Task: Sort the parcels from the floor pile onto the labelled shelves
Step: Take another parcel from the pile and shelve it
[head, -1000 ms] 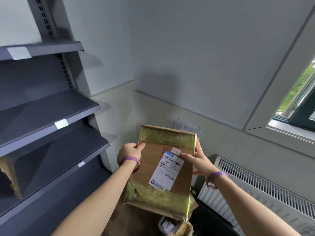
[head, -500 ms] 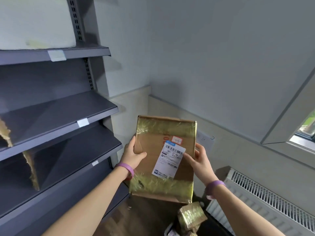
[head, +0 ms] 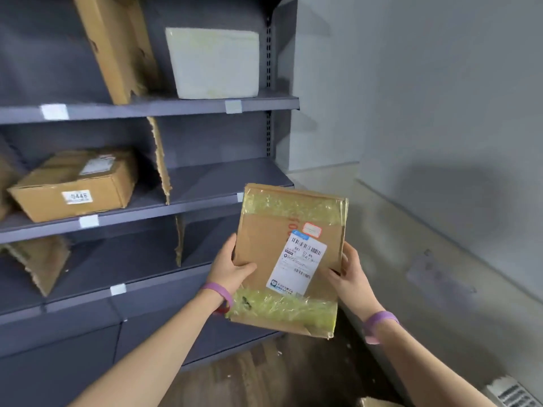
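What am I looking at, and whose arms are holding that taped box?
No robot here: a person wears a camera on the head, so the picture looks forward and down at their own arms. The left hand and right hand grip the sides of a flat cardboard parcel with yellowish tape and a white shipping label. Beside it stands a grey shelf unit with small white tags. On it sit a brown box and, one shelf higher, a white box; cardboard dividers split the shelves.
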Action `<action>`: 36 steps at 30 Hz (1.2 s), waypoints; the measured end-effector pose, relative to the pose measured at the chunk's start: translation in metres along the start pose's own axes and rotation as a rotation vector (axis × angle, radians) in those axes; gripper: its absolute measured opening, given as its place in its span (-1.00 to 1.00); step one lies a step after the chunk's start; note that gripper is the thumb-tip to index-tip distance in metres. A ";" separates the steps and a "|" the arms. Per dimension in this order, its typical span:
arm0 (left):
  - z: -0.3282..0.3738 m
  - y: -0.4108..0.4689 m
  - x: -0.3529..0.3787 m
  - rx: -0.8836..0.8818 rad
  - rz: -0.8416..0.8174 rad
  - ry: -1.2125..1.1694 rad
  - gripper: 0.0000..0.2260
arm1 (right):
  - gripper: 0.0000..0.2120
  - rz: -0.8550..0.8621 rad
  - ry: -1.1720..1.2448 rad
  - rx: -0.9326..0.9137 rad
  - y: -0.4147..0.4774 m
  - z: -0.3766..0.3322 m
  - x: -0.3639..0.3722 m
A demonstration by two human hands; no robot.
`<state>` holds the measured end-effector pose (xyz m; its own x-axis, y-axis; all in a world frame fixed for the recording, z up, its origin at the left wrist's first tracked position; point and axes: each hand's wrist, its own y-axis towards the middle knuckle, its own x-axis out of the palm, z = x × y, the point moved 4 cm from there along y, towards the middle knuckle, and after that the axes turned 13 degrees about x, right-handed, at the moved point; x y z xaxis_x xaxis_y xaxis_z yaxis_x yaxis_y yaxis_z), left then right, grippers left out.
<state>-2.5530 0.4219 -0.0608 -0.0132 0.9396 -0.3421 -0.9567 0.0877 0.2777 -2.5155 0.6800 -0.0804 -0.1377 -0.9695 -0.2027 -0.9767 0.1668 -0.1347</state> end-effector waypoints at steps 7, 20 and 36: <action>0.005 -0.040 -0.065 -0.057 0.136 0.056 -0.24 | -0.40 -0.127 -0.088 -0.171 -0.007 -0.038 0.058; -0.018 -0.142 -0.216 -0.157 0.529 0.100 -0.22 | -0.38 -0.457 -0.128 -0.227 -0.037 -0.081 0.229; -0.023 -0.236 -0.338 -0.149 0.693 0.156 -0.26 | -0.39 -0.575 -0.159 -0.271 -0.114 -0.106 0.365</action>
<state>-2.3294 0.0763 -0.0313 -0.6617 0.7037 -0.2589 -0.7426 -0.5672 0.3561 -2.4722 0.2880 -0.0367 0.4245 -0.8488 -0.3152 -0.8971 -0.4414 -0.0193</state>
